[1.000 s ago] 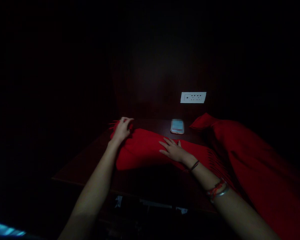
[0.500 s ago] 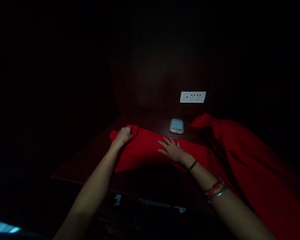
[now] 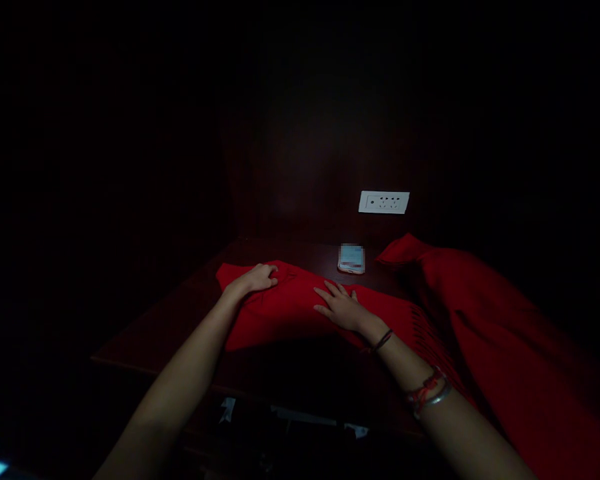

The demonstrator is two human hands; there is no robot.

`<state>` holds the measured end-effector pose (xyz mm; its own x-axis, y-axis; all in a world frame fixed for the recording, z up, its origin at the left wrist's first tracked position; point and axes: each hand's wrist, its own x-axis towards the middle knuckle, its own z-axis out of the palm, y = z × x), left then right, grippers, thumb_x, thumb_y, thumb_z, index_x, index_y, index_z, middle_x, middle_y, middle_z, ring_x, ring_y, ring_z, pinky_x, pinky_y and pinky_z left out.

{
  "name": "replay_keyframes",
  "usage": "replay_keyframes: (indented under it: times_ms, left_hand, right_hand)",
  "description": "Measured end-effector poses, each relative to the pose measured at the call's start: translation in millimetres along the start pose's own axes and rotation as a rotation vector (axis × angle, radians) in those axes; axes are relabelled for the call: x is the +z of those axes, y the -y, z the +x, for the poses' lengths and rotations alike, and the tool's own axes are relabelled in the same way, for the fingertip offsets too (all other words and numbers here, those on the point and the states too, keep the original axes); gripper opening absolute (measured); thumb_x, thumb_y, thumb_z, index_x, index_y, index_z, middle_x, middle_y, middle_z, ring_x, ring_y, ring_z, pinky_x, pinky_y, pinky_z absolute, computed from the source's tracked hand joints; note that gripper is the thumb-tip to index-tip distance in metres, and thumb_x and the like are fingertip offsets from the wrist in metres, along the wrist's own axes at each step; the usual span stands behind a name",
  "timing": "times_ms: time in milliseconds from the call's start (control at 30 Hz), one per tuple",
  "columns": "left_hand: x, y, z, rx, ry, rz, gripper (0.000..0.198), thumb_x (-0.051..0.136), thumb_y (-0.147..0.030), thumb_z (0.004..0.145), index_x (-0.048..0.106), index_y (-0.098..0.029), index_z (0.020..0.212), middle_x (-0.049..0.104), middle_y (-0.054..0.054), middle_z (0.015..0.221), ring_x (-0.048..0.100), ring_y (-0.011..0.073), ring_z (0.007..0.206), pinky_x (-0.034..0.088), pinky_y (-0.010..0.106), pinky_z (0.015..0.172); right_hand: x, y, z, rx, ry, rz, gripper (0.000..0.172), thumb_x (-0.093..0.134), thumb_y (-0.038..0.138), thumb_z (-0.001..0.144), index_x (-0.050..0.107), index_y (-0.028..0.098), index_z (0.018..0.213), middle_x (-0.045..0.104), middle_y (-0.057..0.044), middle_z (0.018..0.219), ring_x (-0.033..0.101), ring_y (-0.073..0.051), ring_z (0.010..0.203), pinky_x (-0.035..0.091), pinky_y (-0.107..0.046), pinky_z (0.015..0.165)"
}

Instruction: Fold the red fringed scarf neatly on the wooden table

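Note:
A red cloth (image 3: 290,303) with a fringed right end lies across the dark tabletop. On its left part rests my left hand (image 3: 260,277), its thumb and fingers apart and touching the fabric. Flat on the middle of the cloth is my right hand (image 3: 344,308), fingers spread. Bracelets circle my right wrist and forearm. More red fabric (image 3: 500,313) runs from the tabletop down the right side, and whether it joins the fringed piece cannot be made out.
A phone (image 3: 351,259) with a lit screen lies behind the cloth. Above it on the dark wall is a white socket plate (image 3: 384,202). The front edge of the dark table (image 3: 145,340) shows at the left. Pale scraps show below it.
My left hand has moved slightly right and its bunched grip has loosened. The cloth's left end lies flatter. My right hand stays on the cloth. The view has tilted up a little.

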<state>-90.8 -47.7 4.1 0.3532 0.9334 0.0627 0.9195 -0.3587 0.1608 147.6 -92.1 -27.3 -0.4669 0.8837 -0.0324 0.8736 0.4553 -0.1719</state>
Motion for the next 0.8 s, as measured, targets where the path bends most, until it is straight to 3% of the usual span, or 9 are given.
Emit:
replay_keyframes:
  times_ms: [67,133,300,500,633,800]
  left_hand:
    - [-2.4,4,-2,0.063,-0.053,-0.048,0.029,0.042,-0.025,0.071,0.044,-0.02,0.099,0.053,0.002,0.092,0.049,0.0158,0.085,0.037,0.025,0.074]
    - [-2.9,4,-2,0.037,-0.107,-0.016,0.03,0.044,-0.024,0.071,0.043,-0.019,0.1,0.051,0.003,0.094,0.049,0.0154,0.085,0.037,0.024,0.073]
    - [3.9,-16,1,-0.095,-0.211,0.296,0.017,0.04,-0.014,0.073,0.053,-0.015,0.083,0.046,0.01,0.099,0.047,0.021,0.09,0.037,0.029,0.073]
    - [13.5,-33,3,-0.385,-0.324,0.303,0.032,0.029,-0.01,0.079,0.039,-0.018,0.109,0.046,0.011,0.094,0.054,0.0198,0.077,0.04,0.029,0.062]
    - [10.8,-23,2,-0.387,-0.261,0.253,0.026,0.032,-0.019,0.08,0.046,-0.019,0.102,0.047,0.01,0.094,0.054,0.019,0.077,0.041,0.027,0.062]
    - [7.6,-6,7,-0.282,-0.252,0.126,0.024,0.037,-0.03,0.079,0.055,-0.015,0.085,0.054,0.009,0.085,0.053,0.019,0.078,0.039,0.026,0.066]
  right_hand:
    - [1,-1,1,-0.008,-0.012,0.001,0.059,0.019,0.058,0.075,0.017,0.029,0.126,0.009,-0.008,0.134,0.008,-0.034,0.117,0.012,-0.058,0.085]
    - [2,-2,1,-0.017,-0.027,0.003,0.058,0.019,0.057,0.075,0.018,0.029,0.126,0.01,-0.008,0.134,0.009,-0.034,0.117,0.012,-0.059,0.084]
    - [2,0,1,-0.008,-0.052,0.007,0.058,0.021,0.057,0.075,0.02,0.028,0.126,0.012,-0.008,0.133,0.008,-0.033,0.118,0.012,-0.058,0.085]
    - [2,-1,-2,0.018,-0.183,-0.023,0.054,0.028,0.049,0.077,0.031,0.018,0.122,0.027,-0.014,0.127,0.021,-0.027,0.115,0.016,-0.049,0.088]
    - [-6,-5,7,-0.072,-0.201,-0.035,0.04,0.033,0.038,0.079,0.043,0.019,0.113,0.042,-0.012,0.116,0.036,-0.023,0.106,0.024,-0.042,0.086]
    - [-27,10,54,-0.379,-0.204,-0.072,0.03,0.037,0.019,0.077,0.051,0.019,0.105,0.052,-0.008,0.096,0.048,-0.016,0.087,0.034,-0.026,0.076]
